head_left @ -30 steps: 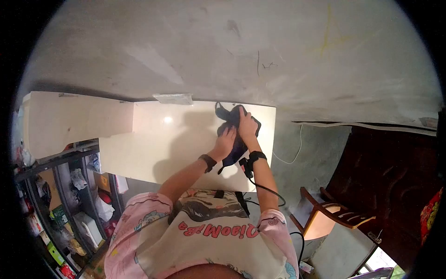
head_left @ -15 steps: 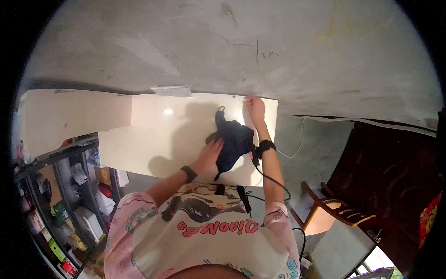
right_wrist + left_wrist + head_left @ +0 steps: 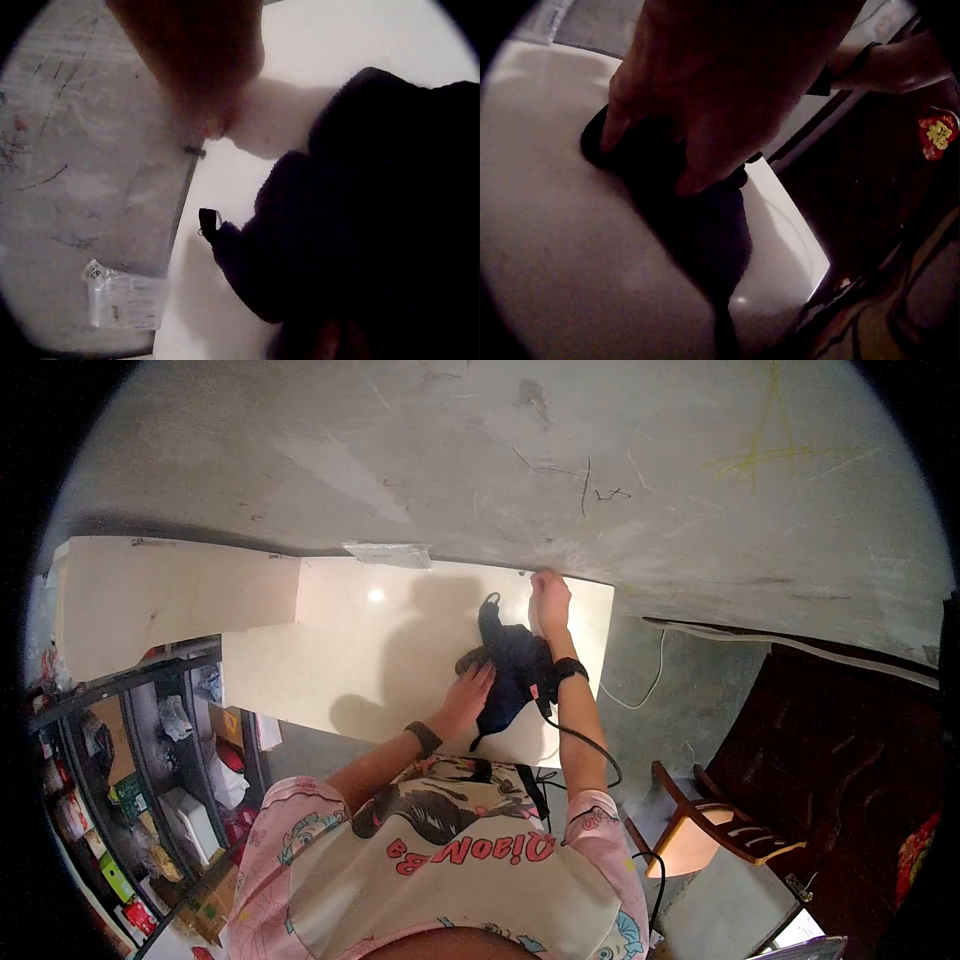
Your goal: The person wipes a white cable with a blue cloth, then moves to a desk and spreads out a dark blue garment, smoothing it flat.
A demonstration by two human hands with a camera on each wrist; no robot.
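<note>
A dark navy, fuzzy-edged cloth item (image 3: 512, 660) with a small loop at its far end lies bunched on the cream tabletop (image 3: 320, 680). My left hand (image 3: 468, 695) rests on its left side; in the left wrist view the thumb and fingers of the left hand (image 3: 697, 90) are spread and press into the fabric. Beyond the cloth, my right hand (image 3: 551, 600) is at the table's far edge by the wall, its fingers bent downward. In the right wrist view the right hand (image 3: 214, 67) is blurred, and I cannot tell whether its fingertips hold anything.
A clear plastic packet (image 3: 388, 554) lies at the table's back edge against the grey wall (image 3: 450, 460). A raised cream panel (image 3: 180, 585) stands at the left, above crowded dark shelves (image 3: 165, 760). A wooden chair (image 3: 725, 820) is at the right. A black cable (image 3: 585, 735) trails from my right wrist.
My right hand has left the cloth and reached out to the table's far edge, where it stays. My left hand remains on the cloth, which spread out and then bunched slightly.
</note>
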